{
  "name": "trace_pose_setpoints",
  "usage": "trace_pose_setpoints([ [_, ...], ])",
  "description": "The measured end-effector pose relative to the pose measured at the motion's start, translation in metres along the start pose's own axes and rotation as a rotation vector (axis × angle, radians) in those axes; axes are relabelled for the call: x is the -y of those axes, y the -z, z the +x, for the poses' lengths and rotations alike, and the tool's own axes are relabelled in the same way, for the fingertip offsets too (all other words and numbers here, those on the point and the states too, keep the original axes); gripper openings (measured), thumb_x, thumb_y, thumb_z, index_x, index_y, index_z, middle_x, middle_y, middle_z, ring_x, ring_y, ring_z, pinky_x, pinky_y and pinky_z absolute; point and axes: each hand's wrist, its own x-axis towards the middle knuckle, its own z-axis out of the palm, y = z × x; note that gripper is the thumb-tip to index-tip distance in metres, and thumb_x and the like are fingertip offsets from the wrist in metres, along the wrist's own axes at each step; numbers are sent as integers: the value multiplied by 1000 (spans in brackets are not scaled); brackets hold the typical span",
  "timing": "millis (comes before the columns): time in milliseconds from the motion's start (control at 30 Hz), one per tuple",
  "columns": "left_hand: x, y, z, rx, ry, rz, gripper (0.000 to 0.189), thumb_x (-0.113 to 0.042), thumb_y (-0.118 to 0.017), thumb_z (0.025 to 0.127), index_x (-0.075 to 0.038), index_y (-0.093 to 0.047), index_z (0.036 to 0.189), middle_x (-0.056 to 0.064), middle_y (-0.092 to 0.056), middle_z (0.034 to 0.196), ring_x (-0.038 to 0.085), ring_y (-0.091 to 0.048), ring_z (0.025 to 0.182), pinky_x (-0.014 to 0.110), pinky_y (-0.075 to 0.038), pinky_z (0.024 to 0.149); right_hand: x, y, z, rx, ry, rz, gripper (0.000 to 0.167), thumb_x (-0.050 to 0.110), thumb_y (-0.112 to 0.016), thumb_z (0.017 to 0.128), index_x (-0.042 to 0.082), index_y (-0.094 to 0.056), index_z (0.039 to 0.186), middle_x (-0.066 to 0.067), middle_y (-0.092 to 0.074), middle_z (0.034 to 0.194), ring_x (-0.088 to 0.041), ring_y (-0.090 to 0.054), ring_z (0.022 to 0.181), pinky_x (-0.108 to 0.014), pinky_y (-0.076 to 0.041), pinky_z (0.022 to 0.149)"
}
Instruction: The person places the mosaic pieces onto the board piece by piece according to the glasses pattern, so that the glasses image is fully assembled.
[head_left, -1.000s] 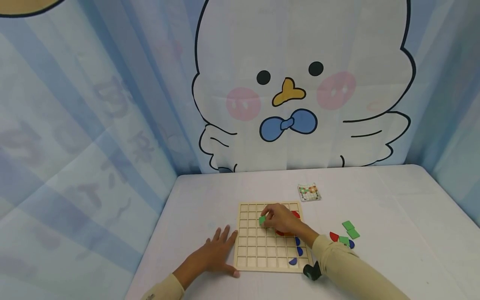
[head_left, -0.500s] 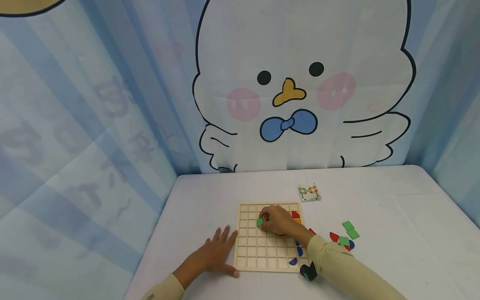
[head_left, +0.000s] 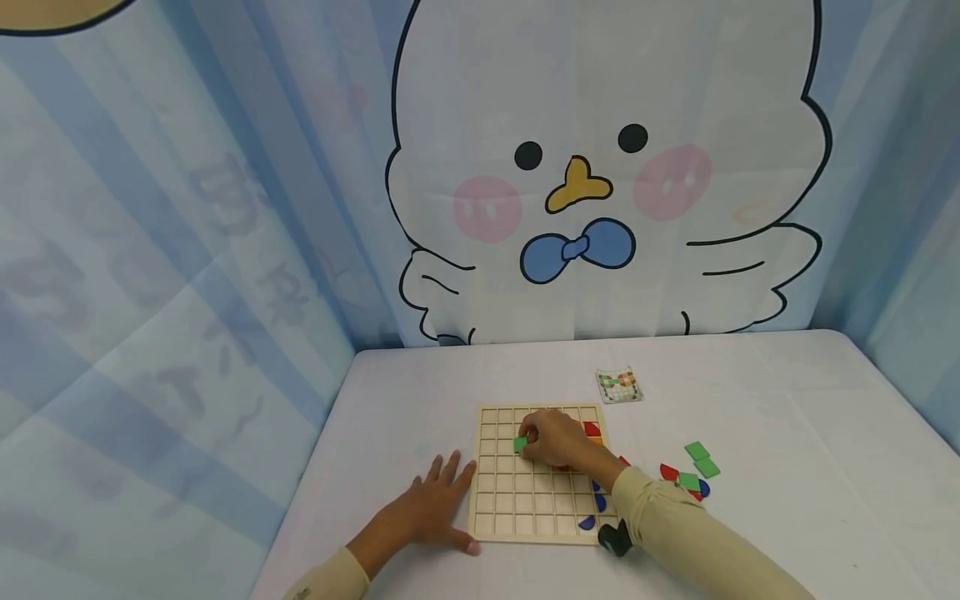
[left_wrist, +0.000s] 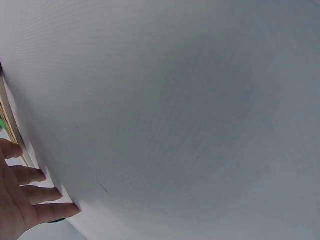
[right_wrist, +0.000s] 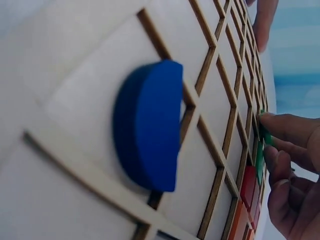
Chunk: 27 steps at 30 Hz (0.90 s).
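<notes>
My right hand [head_left: 555, 438] is over the upper middle of a wooden grid board [head_left: 504, 507], pinching a green square tile [head_left: 519, 444] between thumb and fingertips. In the right wrist view that green tile [right_wrist: 266, 132] stands at the grid, with another green piece [right_wrist: 259, 162] and red pieces [right_wrist: 247, 185] close by. My left hand [head_left: 433, 507] lies with fingers spread at the board's left edge. In the left wrist view, the left hand's fingers [left_wrist: 47, 210] are straight. Blue half-circle pieces [head_left: 587, 522] sit along the board's right side; one blue half-circle [right_wrist: 152, 127] looms large in the right wrist view.
A small patterned card [head_left: 618, 386] lies behind the board. Right of it, loose green tiles [head_left: 702, 460] and a pile with a red piece [head_left: 669, 472] and a blue piece [head_left: 703, 488] rest on the white table [head_left: 817, 467]. A curtain [head_left: 225, 250] hangs around.
My right hand has shifted slightly left and toward me with the green tile, then stays nearly still over the board. The left hand has not moved.
</notes>
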Motion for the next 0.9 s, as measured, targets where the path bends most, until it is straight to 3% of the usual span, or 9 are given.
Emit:
trace_pose_setpoints([
  [467, 0, -1, 3, 12, 11, 4, 122, -76, -75, 65, -19, -25, 161, 16, -16, 168, 46, -18, 152, 67, -32, 113, -1, 4, -1, 23, 20, -32, 15, 17, -83, 81, 16, -76, 95, 7, -68, 82, -11, -61, 76, -34, -51, 67],
  [900, 0, -1, 1, 2, 8, 17, 122, -77, -74, 65, -19, -25, 161, 16, -17, 168, 45, -20, 152, 66, -34, 112, 2, 5, 0, 37, 9, -14, 14, 18, -84, 81, 18, -75, 92, 8, -65, 79, -9, -57, 72, -32, -49, 64],
])
